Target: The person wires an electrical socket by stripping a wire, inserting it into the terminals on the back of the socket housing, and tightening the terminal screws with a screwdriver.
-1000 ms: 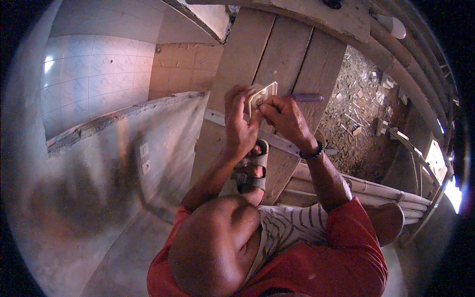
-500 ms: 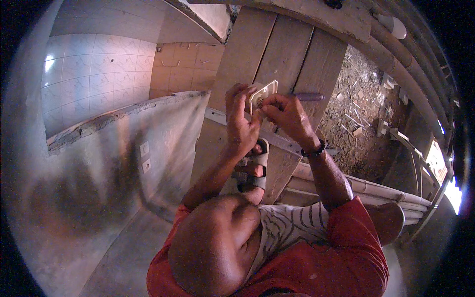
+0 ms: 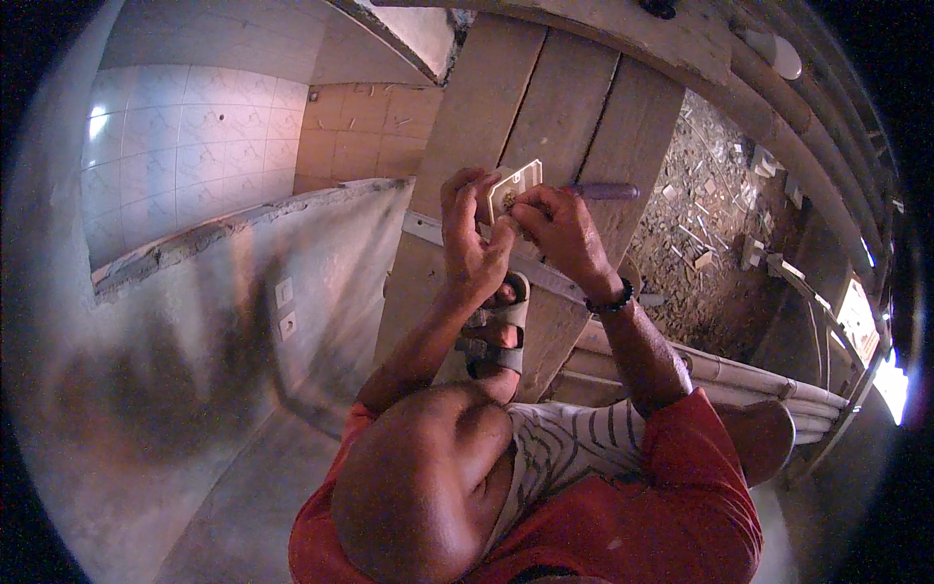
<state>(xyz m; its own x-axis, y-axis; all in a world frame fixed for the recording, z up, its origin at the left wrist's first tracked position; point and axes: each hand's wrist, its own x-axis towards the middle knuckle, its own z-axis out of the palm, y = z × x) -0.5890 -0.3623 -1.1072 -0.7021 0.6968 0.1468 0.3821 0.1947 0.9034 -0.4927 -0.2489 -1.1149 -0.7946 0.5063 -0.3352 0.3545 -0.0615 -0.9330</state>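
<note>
Head view is showing us pinching a small pale switch plate (image 3: 516, 185) between the fingers of our left hand (image 3: 472, 243), while our right hand (image 3: 564, 234) is gripping a purple-handled screwdriver (image 3: 603, 192) just beside it. We are judging that keeping the plate steady above the wooden planks (image 3: 574, 107) and the tool tip square matters most.

My right hand (image 3: 562, 234) has slid a little to the left and closed in over the small cream plate (image 3: 514, 187), its fingers now covering more of the lower edge. The plate has tipped slightly and sits a touch higher between it and my left hand (image 3: 470, 243).
</note>
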